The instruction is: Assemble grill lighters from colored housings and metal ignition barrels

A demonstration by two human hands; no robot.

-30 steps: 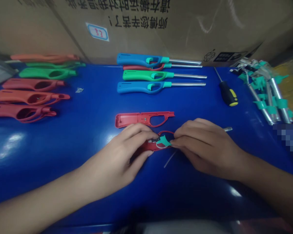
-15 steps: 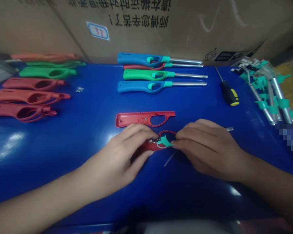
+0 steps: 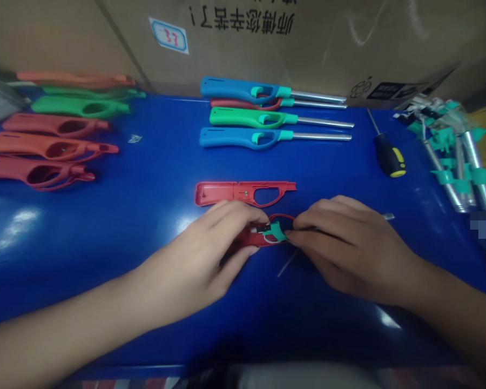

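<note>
Red shell [image 3: 254,239]; left hand [image 3: 216,246] gripping; right hand [image 3: 344,246] apparently pinching its end; table edge [image 3: 133,370] well apart

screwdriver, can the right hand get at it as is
Probably yes, once freed: the screwdriver lies beyond the right hand, only a metal tip showing between, but that hand is busy at the red handle.

Blue table [image 3: 146,221]: red half-shell [image 3: 216,193], handles [image 3: 32,145], lighters [image 3: 241,117], screwdriver [image 3: 389,154] and, seemingly, metal tubes [image 3: 474,154].

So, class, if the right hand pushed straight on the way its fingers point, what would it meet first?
Probably the turquoise trigger, just ahead of the right hand; whether they touch is unclear.
</note>
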